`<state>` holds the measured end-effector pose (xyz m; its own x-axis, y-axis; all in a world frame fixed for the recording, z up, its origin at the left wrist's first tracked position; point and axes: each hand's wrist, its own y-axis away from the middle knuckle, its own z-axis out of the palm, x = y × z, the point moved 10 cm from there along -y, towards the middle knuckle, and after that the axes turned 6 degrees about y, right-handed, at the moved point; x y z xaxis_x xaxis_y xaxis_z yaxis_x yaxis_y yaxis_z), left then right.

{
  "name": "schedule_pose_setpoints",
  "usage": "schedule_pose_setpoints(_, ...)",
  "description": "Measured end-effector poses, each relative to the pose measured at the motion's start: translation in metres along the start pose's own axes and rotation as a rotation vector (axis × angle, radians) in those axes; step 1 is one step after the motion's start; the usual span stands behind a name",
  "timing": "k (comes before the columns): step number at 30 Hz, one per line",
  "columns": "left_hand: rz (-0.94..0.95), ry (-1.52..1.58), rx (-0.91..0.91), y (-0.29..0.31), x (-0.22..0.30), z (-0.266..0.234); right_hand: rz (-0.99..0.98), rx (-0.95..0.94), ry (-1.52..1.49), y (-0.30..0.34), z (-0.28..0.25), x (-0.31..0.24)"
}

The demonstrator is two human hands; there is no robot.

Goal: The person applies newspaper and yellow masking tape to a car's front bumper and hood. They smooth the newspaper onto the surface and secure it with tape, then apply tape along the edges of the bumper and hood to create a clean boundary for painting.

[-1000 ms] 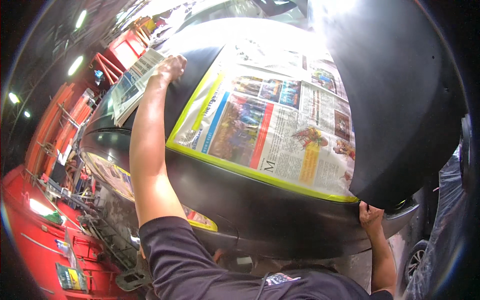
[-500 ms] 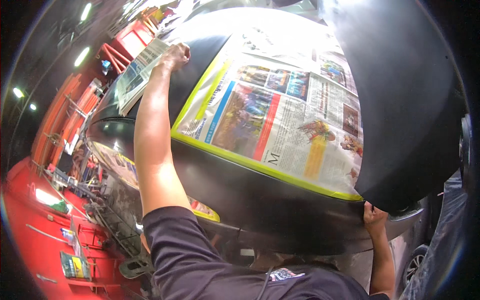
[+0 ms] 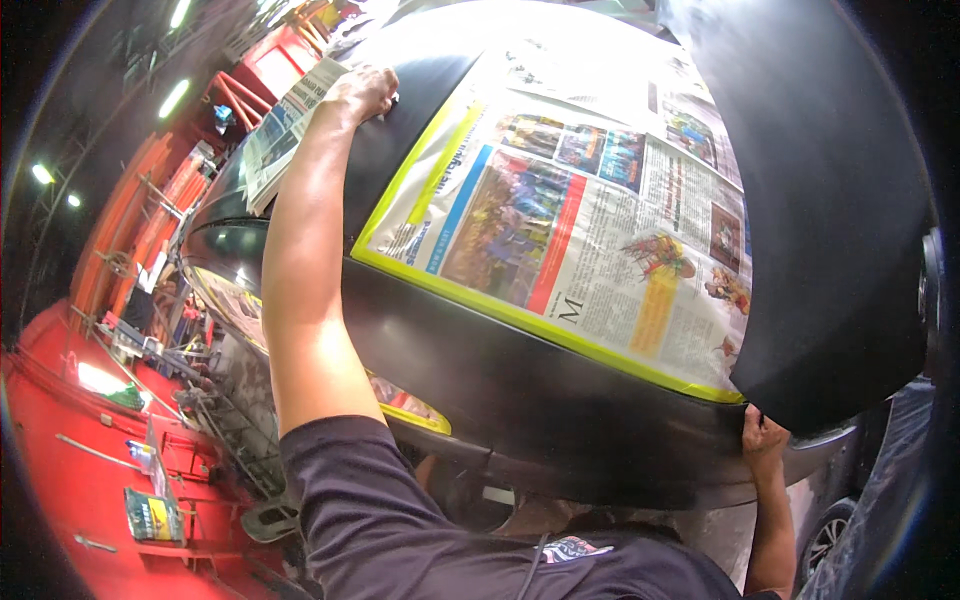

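Note:
A dark matte car body (image 3: 560,440) curves in front of me. Newspaper sheets (image 3: 610,265) cover a broad section of it, edged with bright yellow tape (image 3: 540,325). My left hand (image 3: 365,92) is closed, its fingers curled at the dark surface left of the taped sheets; a small pale bit shows at the fingertips, too little to name. My right hand (image 3: 764,440) is closed at the lower right corner of the tape, thumb and fingers pressed together. What it pinches, if anything, is hidden.
A large black panel (image 3: 840,200) overlaps the sheets on the right. Another folded newspaper (image 3: 285,140) lies beyond my left forearm. Paper edged in yellow tape (image 3: 405,402) covers a lower opening. Clear plastic sheeting (image 3: 885,480) hangs near a wheel (image 3: 828,535). Red flooring (image 3: 60,440) holds metal racks and tools.
The view has shifted slightly, moving the car rightward in the picture. My left hand has slid a little farther up the dark surface. My right hand stays at the tape corner.

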<state>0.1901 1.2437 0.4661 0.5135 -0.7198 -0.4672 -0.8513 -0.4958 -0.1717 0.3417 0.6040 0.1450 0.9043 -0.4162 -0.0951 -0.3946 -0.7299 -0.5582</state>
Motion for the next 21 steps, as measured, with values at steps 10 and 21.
schedule_pose_setpoints(10,-0.201,-0.013,0.097,-0.004,-0.023,0.025,0.250,-0.062,-0.227,-0.015,0.000,0.008)
schedule_pose_setpoints(21,-0.971,0.354,0.404,0.194,-0.228,0.080,0.350,-0.132,-0.228,-0.019,0.002,0.017)
